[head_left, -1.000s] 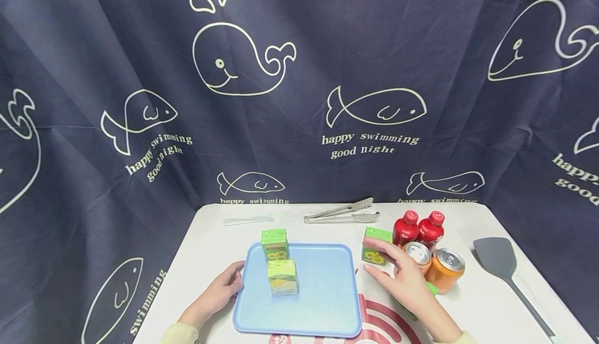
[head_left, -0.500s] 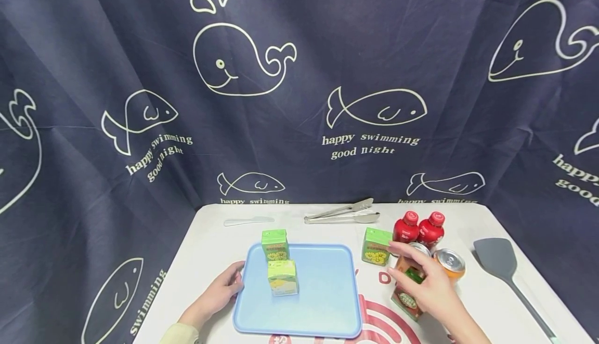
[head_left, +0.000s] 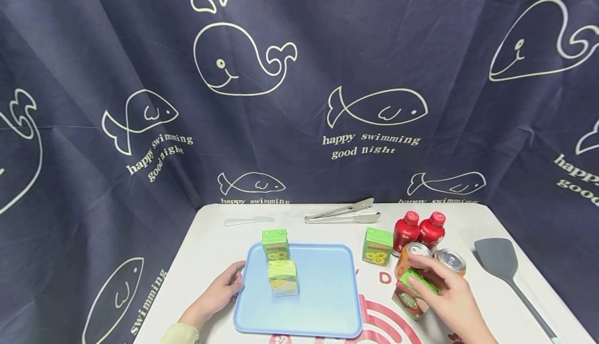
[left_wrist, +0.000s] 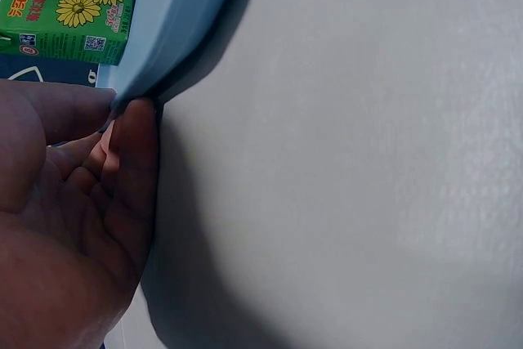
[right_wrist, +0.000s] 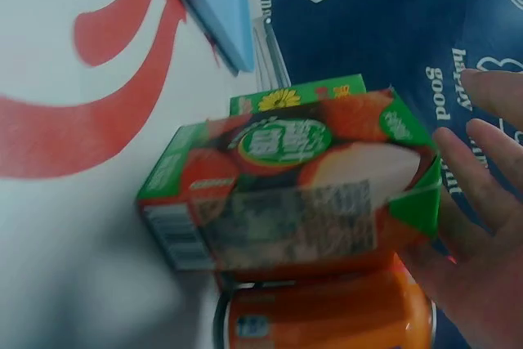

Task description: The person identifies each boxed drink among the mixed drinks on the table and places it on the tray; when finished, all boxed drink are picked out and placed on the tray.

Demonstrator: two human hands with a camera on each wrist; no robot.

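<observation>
At the left edge of the blue tray [head_left: 323, 292], my left hand [head_left: 223, 289] pinches the rim; the left wrist view has thumb and finger meeting at the tray's edge [left_wrist: 176, 38]. My right hand [head_left: 446, 294] hovers at the top of a red and green juice box [head_left: 409, 300], thumb and fingers spread around its green top. In the right wrist view the fingers [right_wrist: 482, 177] are extended beside the box's green end. On the tray stand a green drink carton [head_left: 275, 245] and a yellow drink carton [head_left: 283, 277].
Another green carton [head_left: 377, 246] stands right of the tray. Behind the right hand are two red bottles [head_left: 406, 234] and two orange cans [head_left: 406, 262]. A grey spatula [head_left: 497, 258] lies far right; metal tongs [head_left: 343, 214] and a pale knife [head_left: 249, 221] lie at the back.
My right hand has moved from beside the green carton on the right, back and down to the red and green juice box. The left hand stays at the tray's edge.
</observation>
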